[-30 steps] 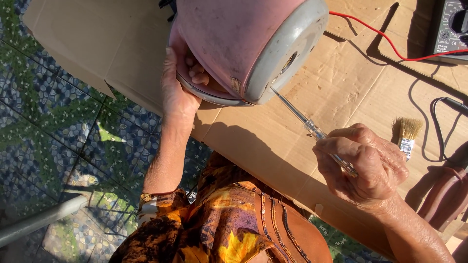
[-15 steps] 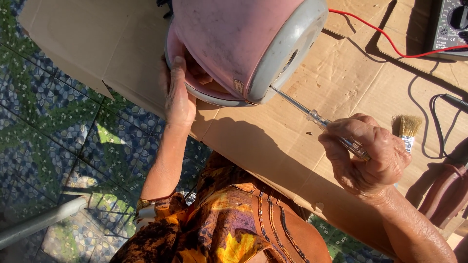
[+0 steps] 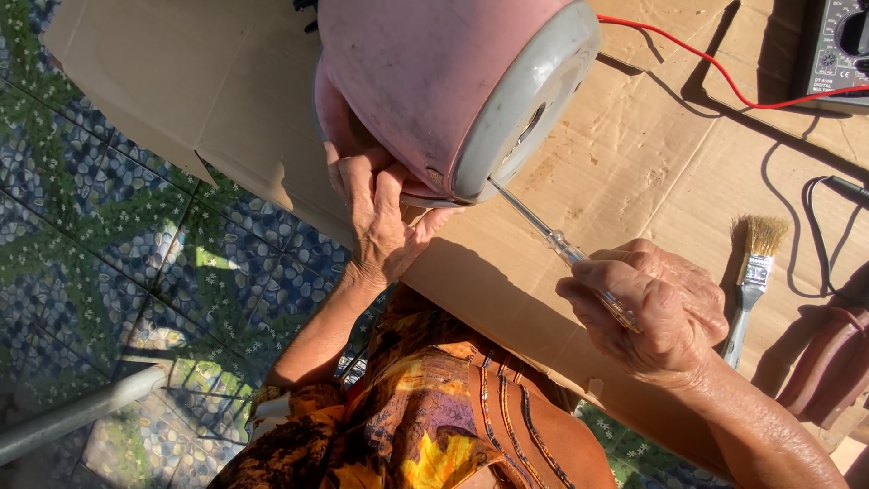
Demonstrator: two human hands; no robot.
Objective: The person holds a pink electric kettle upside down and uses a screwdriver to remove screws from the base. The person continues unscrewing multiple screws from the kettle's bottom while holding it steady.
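Holding the pink pot (image 3: 425, 81) tipped on its side, my left hand (image 3: 380, 213) has its fingers curled over the lower rim, a closed grip on the pot. The pot's grey base (image 3: 534, 100) faces right, above the sheet of cardboard (image 3: 634, 154) spread over the tiled floor (image 3: 118, 226). My right hand (image 3: 656, 312) is clenched around a screwdriver (image 3: 566, 249); its tip touches the edge of the grey base. Just beside that hand lies a small paintbrush (image 3: 751, 272). A red wire (image 3: 715, 72) runs to a meter (image 3: 837, 45) at the top right corner.
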